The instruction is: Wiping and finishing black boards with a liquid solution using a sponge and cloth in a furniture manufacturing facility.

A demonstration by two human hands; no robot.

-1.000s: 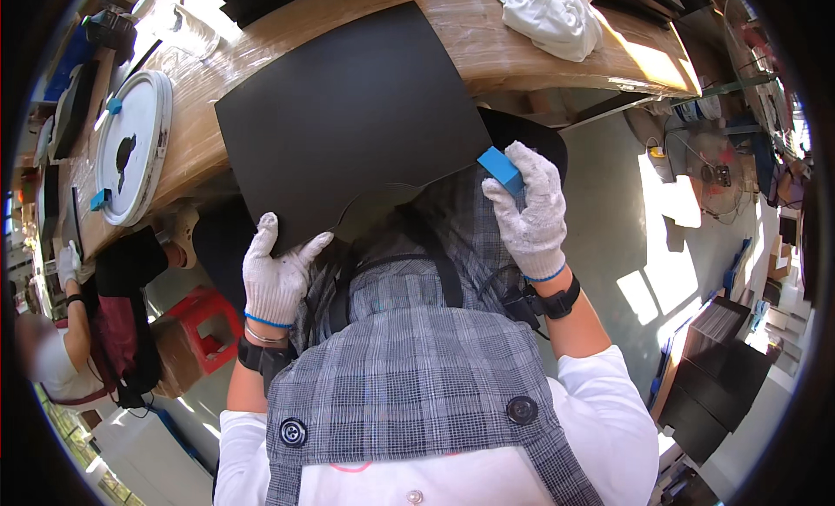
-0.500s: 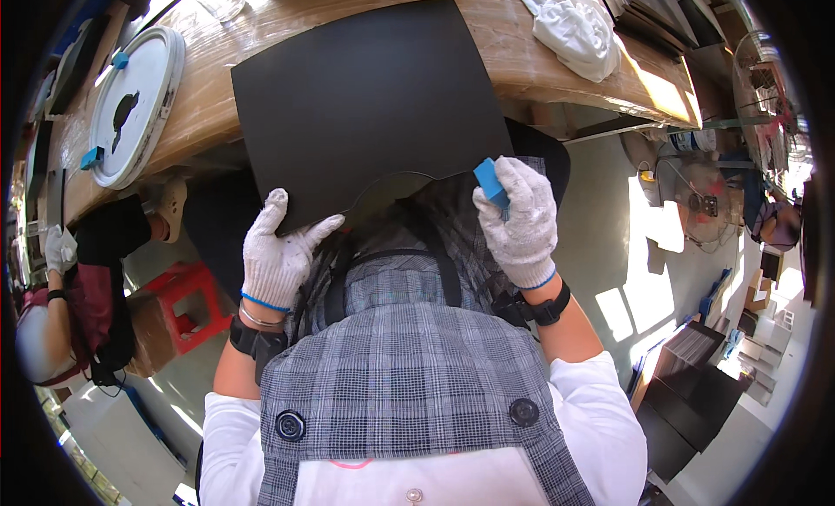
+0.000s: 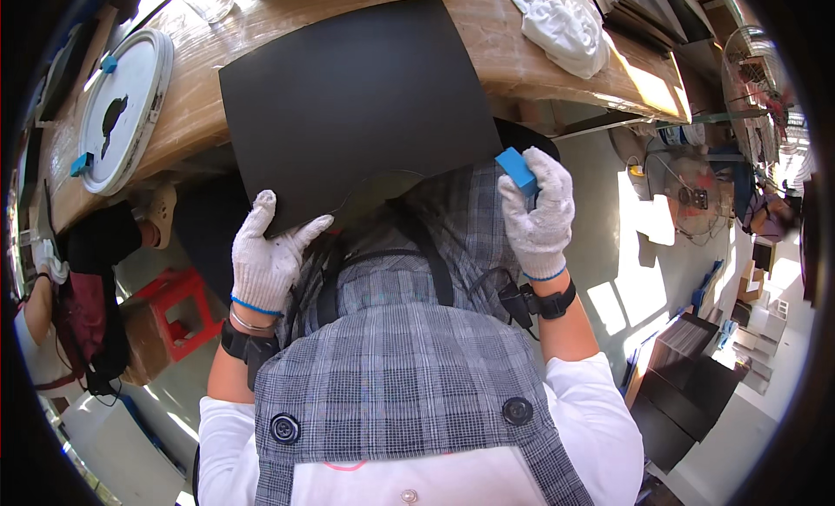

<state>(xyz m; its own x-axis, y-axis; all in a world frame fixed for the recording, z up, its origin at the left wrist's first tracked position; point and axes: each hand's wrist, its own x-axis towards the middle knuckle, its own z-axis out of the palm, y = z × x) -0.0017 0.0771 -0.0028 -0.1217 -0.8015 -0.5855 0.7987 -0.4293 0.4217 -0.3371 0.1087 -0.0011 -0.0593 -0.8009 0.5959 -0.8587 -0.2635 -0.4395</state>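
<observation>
At the far left, a round white tray with small blue clips is lying on the wooden table. The left hand, in a knitted white glove, is pinching the near left edge of a large black sheet, thumb on top and fingers spread wide beneath. The sheet is lying mostly on the table, its near edge hanging over toward the person's lap and sagging into a shallow curve. The right hand, gloved the same way, is closing around a small blue block just beside the sheet's near right corner.

The sheet looks thin, matte and flexible, so the overhanging part could bend or crease if the one-handed grip pulls unevenly, and the smooth surface might slip through the cloth glove. A crumpled white cloth is resting further right on the table.
</observation>
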